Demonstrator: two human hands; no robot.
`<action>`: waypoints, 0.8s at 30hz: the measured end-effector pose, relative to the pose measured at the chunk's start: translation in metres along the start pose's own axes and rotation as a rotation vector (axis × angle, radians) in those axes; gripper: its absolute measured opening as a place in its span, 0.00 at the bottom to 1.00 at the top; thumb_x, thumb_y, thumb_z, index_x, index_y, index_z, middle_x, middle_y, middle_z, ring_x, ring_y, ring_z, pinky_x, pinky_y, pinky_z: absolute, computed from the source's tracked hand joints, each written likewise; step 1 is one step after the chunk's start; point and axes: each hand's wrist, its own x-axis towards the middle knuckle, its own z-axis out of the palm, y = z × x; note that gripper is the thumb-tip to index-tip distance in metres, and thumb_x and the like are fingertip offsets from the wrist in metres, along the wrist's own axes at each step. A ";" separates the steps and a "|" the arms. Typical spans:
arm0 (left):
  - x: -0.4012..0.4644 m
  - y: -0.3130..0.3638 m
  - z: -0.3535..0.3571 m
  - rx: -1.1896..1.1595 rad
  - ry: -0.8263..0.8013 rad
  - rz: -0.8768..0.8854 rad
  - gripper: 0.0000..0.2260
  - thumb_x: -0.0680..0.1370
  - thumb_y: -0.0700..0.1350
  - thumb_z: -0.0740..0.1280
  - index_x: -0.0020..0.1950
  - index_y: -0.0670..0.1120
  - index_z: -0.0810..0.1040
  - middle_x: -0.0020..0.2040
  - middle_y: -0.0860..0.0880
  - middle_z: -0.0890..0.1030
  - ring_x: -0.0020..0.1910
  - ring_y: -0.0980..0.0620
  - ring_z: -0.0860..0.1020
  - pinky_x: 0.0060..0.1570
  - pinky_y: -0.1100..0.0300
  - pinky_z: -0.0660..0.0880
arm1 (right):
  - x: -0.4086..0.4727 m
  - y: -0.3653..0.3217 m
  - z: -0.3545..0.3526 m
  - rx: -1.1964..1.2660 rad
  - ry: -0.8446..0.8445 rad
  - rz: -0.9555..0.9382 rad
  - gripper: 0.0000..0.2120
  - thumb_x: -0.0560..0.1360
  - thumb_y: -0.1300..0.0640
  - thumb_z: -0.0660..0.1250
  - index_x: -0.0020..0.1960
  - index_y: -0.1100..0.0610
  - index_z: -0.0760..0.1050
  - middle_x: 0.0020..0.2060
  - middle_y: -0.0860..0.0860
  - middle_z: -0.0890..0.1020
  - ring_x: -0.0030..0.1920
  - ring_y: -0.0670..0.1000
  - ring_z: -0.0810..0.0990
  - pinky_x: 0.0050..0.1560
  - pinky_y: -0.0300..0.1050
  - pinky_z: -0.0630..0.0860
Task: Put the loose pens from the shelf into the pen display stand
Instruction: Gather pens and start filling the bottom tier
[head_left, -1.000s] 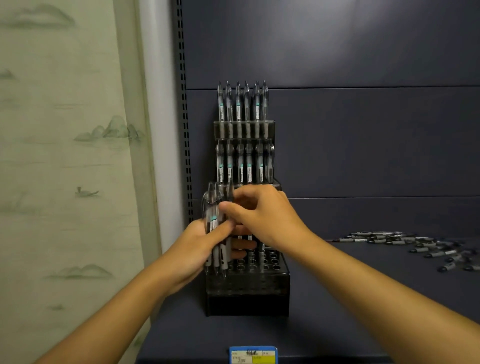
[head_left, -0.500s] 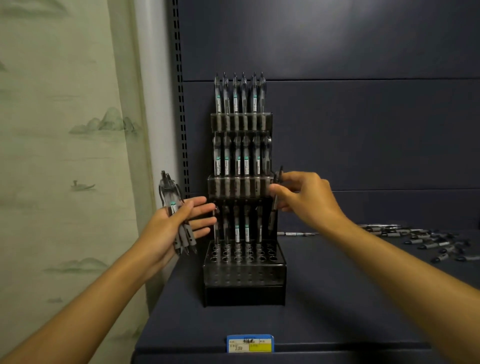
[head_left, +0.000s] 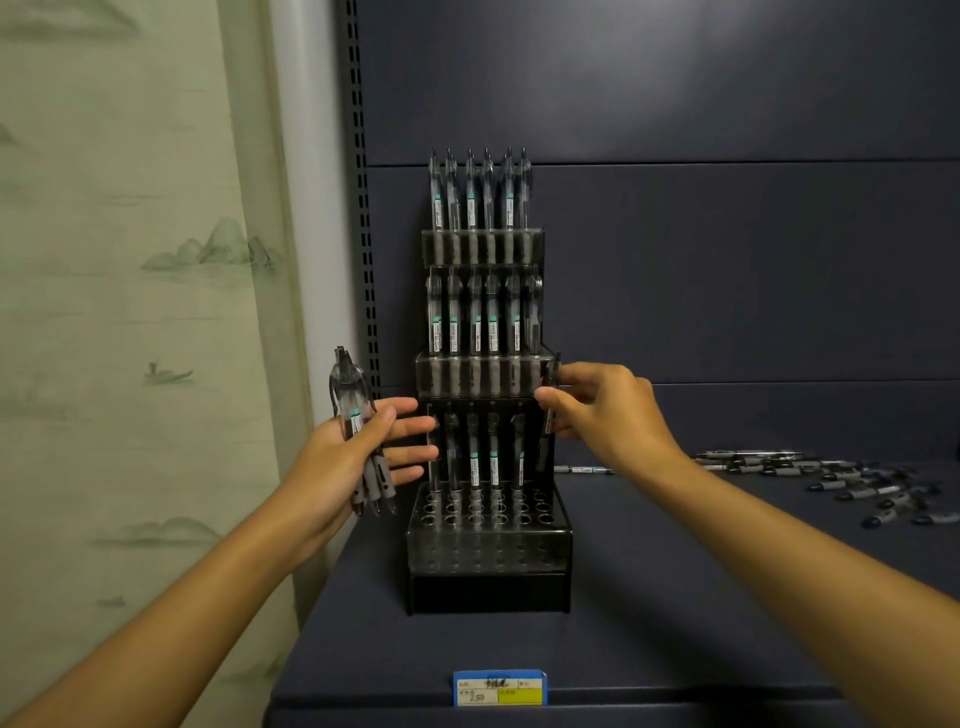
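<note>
The right hand (head_left: 608, 410) has its grip narrowed to a pinch, thumb and fingertips closed on a single pen (head_left: 546, 431) held upright at the right edge of the pen display stand (head_left: 488, 561), level with the lowest row of standing pens. The left hand (head_left: 353, 457) clamps a small bundle of pens (head_left: 358, 431) under the thumb against the palm, its other fingers stretched out straight toward the stand's left side. The likely slip is on the right: the pen could miss its hole and skid across the perforated top, or knock the neighbouring pens askew. The left bundle, held by one thumb only, could fan out and drop. More loose pens (head_left: 852, 483) lie scattered on the shelf (head_left: 675, 597), well to the right.
</note>
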 end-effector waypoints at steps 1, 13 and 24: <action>-0.001 0.000 0.000 0.011 -0.005 0.004 0.12 0.83 0.44 0.58 0.61 0.44 0.78 0.53 0.44 0.86 0.47 0.45 0.85 0.46 0.55 0.83 | -0.001 0.001 0.000 0.004 -0.005 0.006 0.12 0.77 0.53 0.71 0.59 0.55 0.82 0.40 0.44 0.83 0.37 0.44 0.85 0.44 0.40 0.84; -0.004 -0.003 0.003 0.095 -0.048 0.013 0.12 0.82 0.45 0.59 0.61 0.44 0.78 0.53 0.45 0.85 0.48 0.44 0.85 0.48 0.54 0.83 | -0.009 0.019 0.019 -0.132 -0.063 0.044 0.14 0.71 0.48 0.76 0.46 0.55 0.75 0.34 0.50 0.84 0.35 0.46 0.85 0.45 0.50 0.84; -0.009 -0.002 0.008 0.133 -0.076 0.019 0.11 0.82 0.45 0.59 0.59 0.44 0.78 0.51 0.44 0.86 0.44 0.47 0.85 0.44 0.57 0.83 | -0.013 0.029 0.019 -0.314 -0.084 0.023 0.14 0.72 0.44 0.74 0.41 0.53 0.75 0.31 0.48 0.83 0.33 0.42 0.83 0.45 0.47 0.83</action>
